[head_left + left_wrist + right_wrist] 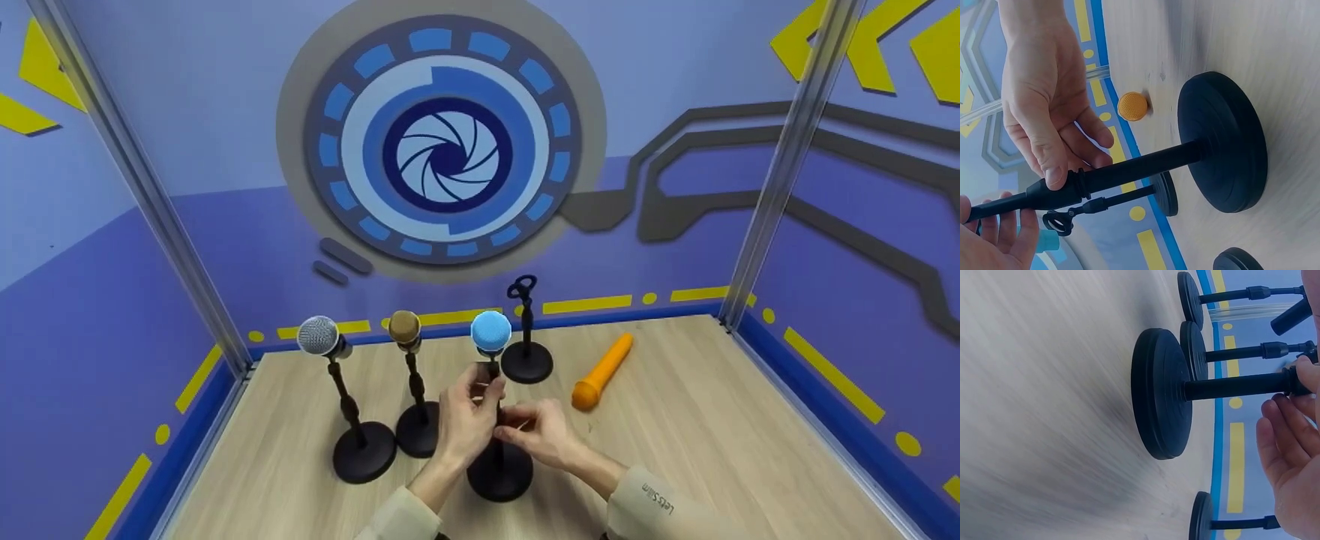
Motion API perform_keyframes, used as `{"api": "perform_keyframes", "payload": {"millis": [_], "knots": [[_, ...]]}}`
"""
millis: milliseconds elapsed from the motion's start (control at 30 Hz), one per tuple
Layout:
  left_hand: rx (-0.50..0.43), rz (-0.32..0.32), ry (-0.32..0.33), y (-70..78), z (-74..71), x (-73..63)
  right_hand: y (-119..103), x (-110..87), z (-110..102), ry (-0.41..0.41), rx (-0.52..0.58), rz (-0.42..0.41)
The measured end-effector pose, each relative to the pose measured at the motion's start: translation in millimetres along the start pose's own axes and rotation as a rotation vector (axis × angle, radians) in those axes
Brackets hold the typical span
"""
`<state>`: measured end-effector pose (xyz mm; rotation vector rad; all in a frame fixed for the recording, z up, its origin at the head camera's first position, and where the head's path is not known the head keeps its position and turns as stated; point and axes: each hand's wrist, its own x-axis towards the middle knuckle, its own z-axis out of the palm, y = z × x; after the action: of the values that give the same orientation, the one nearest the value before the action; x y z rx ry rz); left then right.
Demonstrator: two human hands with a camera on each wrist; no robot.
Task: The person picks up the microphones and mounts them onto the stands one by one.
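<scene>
Pale wood-grained, the desk (712,420) carries a black, round-based microphone stand (501,481), upright. The left hand (465,420) curls its fingers round the slim upper pole (998,206); the right hand (546,433) pinches the thicker collar (1068,192) just below. On top sits a light-blue, ball-headed microphone (491,331), seemingly clipped in, though partly hidden.

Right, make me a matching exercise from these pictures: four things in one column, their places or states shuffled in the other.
Things
1. Orange microphone
2. Blue microphone
3. Silver microphone
4. Rearmost stand

Places or states
A. On the leftmost stand
B. No microphone in its clip
C. Lying on the table
D. At the top of the held stand, between left hand and right hand

Pairs: 1-C; 2-D; 3-A; 4-B
</scene>
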<state>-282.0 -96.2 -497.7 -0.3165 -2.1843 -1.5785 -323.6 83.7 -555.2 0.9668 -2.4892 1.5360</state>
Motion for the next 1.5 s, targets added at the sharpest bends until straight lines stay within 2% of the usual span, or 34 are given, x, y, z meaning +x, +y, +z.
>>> {"api": "perform_keyframes", "payload": {"millis": [167,300,400,567,667,833,1000,1300,1500], "knots": [[0.002,0.006,0.008,-0.8,-0.5,-0.2,-2.3,2.6,2.5,0.038,-0.035,0.005],[0.012,0.010,0.021,-0.2,0.1,0.1,-4.5,4.8,4.1,0.031,-0.023,0.025],[0.027,0.021,0.032,0.9,1.3,0.6,-5.9,5.6,4.9,0.000,0.037,0.025],[0.033,0.044,0.052,2.3,2.9,0.1,-8.0,6.2,4.7,-0.067,0.199,-0.002],[0.029,0.055,0.064,1.3,3.7,-0.5,-7.6,6.6,4.0,-0.090,0.248,-0.027],[0.016,0.070,0.069,-1.5,4.7,-1.1,-4.3,6.5,3.4,-0.092,0.238,-0.070],[0.020,0.085,0.073,-1.8,4.4,-1.1,-2.3,6.2,3.7,-0.077,0.234,-0.060],[0.021,0.087,0.071,-1.7,4.7,-1.5,-2.3,7.4,7.5,0.023,0.193,-0.051],[0.039,0.091,0.079,-2.5,4.9,-0.9,-3.7,8.6,9.0,0.049,0.165,-0.050]]}}
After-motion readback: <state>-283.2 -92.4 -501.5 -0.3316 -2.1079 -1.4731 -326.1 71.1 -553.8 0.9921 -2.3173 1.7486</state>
